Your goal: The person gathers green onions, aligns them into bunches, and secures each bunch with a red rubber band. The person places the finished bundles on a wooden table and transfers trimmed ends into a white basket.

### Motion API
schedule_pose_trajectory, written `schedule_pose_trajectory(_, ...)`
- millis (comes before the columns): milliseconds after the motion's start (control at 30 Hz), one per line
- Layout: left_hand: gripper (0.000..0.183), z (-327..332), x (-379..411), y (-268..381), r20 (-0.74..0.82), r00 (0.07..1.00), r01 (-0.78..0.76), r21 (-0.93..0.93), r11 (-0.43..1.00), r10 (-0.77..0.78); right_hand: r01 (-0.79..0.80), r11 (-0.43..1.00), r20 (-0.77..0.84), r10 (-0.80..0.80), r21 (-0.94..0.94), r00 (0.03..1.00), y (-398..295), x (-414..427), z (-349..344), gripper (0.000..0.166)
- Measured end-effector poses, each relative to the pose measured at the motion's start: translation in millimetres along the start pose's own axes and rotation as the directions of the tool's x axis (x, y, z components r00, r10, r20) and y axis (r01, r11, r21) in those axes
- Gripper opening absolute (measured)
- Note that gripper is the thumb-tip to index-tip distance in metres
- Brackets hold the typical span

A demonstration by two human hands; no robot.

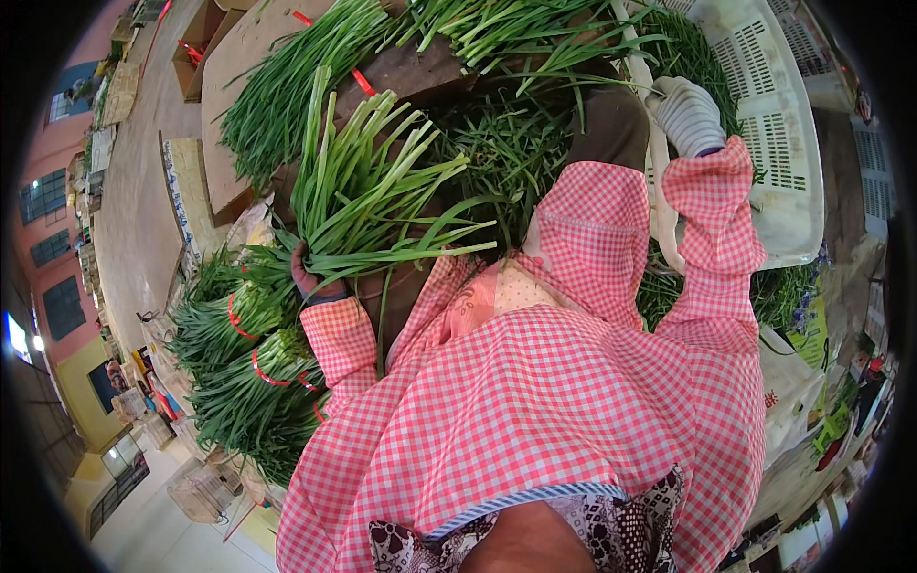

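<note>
My left hand (314,275), in a dark glove, is closed around a loose bunch of garlic chives (358,179), its pale stem ends fanned up and to the right. My right hand (686,114) wears a striped whitish knit glove and is over the near rim of a white plastic crate (759,68). A thin stalk runs up to its fingertips; whether they grip it I cannot tell. Inside the crate, green leaves (677,43) lie along the side by my right hand. Below, loose leaves (501,157) fill the dark space between my legs.
Tied bundles of chives (265,365) with red bands are heaped at my left. More chives (308,79) lie on the board ahead, near a red strip (363,82). A cardboard box (204,46) stands far left on the floor. White sacking (784,408) lies at my right.
</note>
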State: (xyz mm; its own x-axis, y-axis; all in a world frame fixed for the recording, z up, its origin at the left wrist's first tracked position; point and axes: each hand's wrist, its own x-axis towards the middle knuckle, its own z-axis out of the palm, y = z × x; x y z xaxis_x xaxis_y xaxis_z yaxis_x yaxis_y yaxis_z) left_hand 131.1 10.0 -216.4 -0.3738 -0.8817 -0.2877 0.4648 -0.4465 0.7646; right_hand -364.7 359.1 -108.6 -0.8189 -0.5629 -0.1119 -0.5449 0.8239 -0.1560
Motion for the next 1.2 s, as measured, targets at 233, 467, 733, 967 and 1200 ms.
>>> schedule_pose_trajectory(233,0.024,9.0,-7.9,9.3,0.055,0.996,0.071,-0.123,0.990,-0.065,0.431,0.754,0.124,-0.552,0.495,0.825,-155.4,-49.7,21.8,0.064)
schedule_pose_trajectory(467,0.023,5.8,-11.9,0.1,-0.056,0.984,-0.159,0.133,0.978,0.168,0.080,0.349,0.142,-0.566,0.934,0.812,-208.0,-59.8,74.1,0.032)
schedule_pose_trajectory(733,0.021,-20.1,7.1,4.6,-0.002,0.997,0.079,-0.100,0.992,-0.080,0.237,0.514,-0.125,-0.242,0.824,0.962,-149.0,-47.7,68.0,0.018)
schedule_pose_trajectory(967,0.025,-35.5,12.5,7.0,0.078,0.995,0.072,-0.076,0.995,-0.066,0.410,0.619,-0.103,-0.469,0.670,0.877,-113.1,-52.1,53.8,0.046)
schedule_pose_trajectory(1200,0.026,-19.7,4.9,13.3,-0.011,0.989,0.146,-0.057,0.988,-0.147,0.243,0.639,0.347,-0.653,0.730,0.674,-174.7,-76.2,89.4,0.032)
